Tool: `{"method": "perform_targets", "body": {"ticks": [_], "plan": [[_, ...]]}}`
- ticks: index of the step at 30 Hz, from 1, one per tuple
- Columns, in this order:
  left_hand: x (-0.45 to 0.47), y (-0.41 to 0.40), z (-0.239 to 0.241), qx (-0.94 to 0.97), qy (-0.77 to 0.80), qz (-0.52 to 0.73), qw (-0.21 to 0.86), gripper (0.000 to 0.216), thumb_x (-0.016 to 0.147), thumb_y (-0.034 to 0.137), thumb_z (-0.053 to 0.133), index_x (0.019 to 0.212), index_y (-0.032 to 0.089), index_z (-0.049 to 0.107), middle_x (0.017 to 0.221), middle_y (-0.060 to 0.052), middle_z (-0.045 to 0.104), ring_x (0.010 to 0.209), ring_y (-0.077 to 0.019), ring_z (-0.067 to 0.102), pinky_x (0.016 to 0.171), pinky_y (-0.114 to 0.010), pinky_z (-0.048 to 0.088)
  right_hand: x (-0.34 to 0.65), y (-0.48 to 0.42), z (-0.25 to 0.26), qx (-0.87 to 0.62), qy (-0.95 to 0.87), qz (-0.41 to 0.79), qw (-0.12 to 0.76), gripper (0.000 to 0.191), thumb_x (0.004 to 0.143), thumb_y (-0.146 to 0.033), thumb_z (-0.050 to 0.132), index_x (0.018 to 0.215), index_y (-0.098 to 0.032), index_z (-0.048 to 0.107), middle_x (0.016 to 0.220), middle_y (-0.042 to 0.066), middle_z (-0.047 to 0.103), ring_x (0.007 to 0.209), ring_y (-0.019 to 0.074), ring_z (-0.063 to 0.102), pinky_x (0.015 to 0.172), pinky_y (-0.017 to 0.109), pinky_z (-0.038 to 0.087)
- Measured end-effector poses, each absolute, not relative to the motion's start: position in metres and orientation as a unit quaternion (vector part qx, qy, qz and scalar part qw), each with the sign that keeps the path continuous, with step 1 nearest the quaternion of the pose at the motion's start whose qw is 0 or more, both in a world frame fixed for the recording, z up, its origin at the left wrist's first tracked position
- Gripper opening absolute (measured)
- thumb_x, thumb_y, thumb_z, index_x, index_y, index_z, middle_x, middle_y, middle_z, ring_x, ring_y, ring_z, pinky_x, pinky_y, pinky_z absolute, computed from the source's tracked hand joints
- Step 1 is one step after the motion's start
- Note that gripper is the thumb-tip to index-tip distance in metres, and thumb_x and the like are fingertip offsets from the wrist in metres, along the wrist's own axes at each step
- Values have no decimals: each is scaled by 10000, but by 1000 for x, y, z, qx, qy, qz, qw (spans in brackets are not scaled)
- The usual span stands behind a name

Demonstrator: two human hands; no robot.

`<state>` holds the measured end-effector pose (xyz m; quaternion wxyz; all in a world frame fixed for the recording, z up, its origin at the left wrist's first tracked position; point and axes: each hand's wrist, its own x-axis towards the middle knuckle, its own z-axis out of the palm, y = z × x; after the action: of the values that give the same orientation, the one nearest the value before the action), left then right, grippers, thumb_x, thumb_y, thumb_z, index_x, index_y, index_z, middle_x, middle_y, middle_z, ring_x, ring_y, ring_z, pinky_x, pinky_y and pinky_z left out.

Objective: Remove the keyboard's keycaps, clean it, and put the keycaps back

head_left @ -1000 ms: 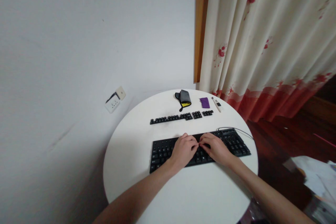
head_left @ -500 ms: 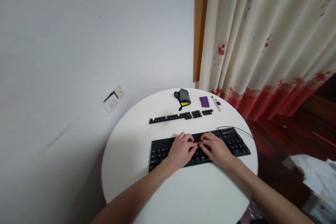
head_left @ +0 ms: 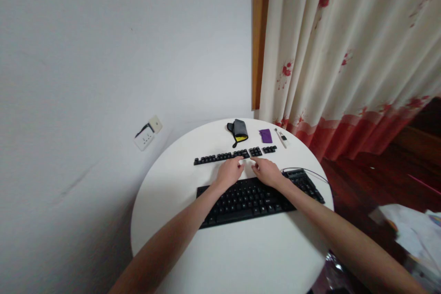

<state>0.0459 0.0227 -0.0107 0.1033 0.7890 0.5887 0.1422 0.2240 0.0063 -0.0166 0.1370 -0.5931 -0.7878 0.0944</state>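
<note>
A black keyboard (head_left: 248,200) lies on the white round table, under my forearms. Beyond it stands a row of loose black keycaps (head_left: 217,158), with two smaller keycap groups (head_left: 255,151) to its right. My left hand (head_left: 230,172) reaches over the keyboard to the right part of the long row, its index finger stretched out and thumb apart. Facing it, my right hand (head_left: 266,171) has its index finger extended just in front of the middle group. Nothing shows in either hand. Whether the fingertips touch the keycaps I cannot tell.
At the table's (head_left: 165,202) far side lie a folded grey and yellow cloth (head_left: 238,129), a purple cloth (head_left: 265,136) and a small brush-like tool (head_left: 281,138). A cable (head_left: 306,169) curves behind the keyboard's right. A wall socket (head_left: 144,138) is at left, a curtain (head_left: 310,55) at right.
Both hands have left the middle of the keyboard and moved forward to the keycap row. The keyboard's middle keys are now uncovered. The view has shifted slightly.
</note>
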Motion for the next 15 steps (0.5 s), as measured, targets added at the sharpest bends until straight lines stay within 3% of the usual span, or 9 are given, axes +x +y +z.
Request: {"method": "perform_targets", "body": {"ticks": [4,9,15], "plan": [[50,46,-18,778,611,127,78,387,898,263,550,1284,245,577,1040,-50,728,1009,-222,658,861,-304,492,208,33,-19,-611,-781,84,95,425,941,-268,449,1352,-160,477,1104,162,684,992,278,656,792,348,464],[53,49,-27,781,610,121,61,359,910,267,540,1262,256,605,1093,-66,706,1028,-226,650,889,-314,489,201,46,-25,-610,-784,79,78,378,937,-240,449,1303,-184,524,1078,151,691,975,270,663,796,346,467],[54,46,-25,795,593,121,41,285,909,236,537,1159,255,673,1102,-78,660,1049,-225,617,894,-312,485,205,47,-26,-592,-798,73,87,286,946,-207,430,1122,-173,653,1082,147,673,983,258,649,804,330,460]]}}
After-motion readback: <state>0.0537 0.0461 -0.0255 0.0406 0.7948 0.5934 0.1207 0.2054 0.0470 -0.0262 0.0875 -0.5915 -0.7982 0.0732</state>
